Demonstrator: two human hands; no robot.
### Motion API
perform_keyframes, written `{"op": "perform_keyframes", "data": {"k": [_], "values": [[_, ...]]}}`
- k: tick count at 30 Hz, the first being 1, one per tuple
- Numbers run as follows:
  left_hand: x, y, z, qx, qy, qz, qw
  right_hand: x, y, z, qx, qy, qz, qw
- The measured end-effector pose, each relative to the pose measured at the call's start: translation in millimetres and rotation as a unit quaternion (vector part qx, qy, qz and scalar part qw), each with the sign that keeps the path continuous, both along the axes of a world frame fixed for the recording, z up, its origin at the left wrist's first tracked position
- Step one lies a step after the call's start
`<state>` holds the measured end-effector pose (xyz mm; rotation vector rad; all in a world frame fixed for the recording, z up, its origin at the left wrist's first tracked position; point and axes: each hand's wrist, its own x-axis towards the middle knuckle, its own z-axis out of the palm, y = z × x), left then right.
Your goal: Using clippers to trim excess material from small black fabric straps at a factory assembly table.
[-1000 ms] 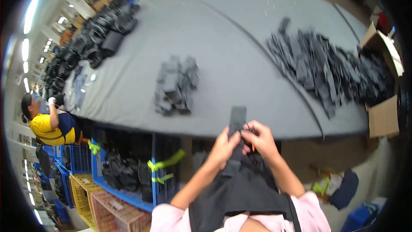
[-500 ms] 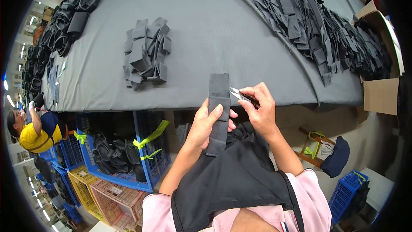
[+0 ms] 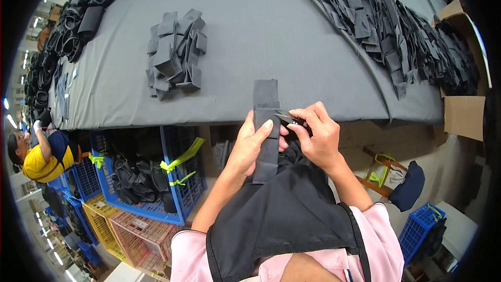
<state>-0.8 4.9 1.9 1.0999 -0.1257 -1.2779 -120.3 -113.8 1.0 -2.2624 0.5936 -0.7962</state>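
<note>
Trimming step, by the look: left hand [image 3: 253, 143] clamped on dark fabric strip [image 3: 265, 125] at near table edge [image 3: 209, 112]; right hand [image 3: 315, 136] pinching small snips [image 3: 292, 120] at strip's side. Next probably needs strip kept taut.

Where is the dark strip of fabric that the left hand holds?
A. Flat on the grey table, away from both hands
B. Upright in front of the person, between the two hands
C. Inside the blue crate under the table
B: the left hand grips the strip of fabric upright at the table edge, and the right hand works at its side with a small tool.
</note>
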Motion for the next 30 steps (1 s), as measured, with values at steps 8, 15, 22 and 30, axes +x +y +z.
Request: {"op": "perform_keyframes", "data": {"k": [8,15,22,30], "values": [[-2.6,1.3,3.0,0.008,0.007,-0.003,1.000,0.6,0.9,-4.0,-0.156,0.001,0.003,0.988],[-6.2,-0.4,-1.8,0.010,0.001,-0.019,1.000,-4.8,3.6,-5.2,-0.036,-0.052,-0.022,0.998],[-10.5,-1.0,-0.9,0.007,-0.020,-0.029,0.999,2.5,6.1,1.1,-0.001,0.012,0.011,1.000],[-12.5,-0.4,-1.6,-0.007,-0.018,-0.055,0.998,4.0,6.8,-3.1,-0.025,-0.002,0.017,1.000]]}}
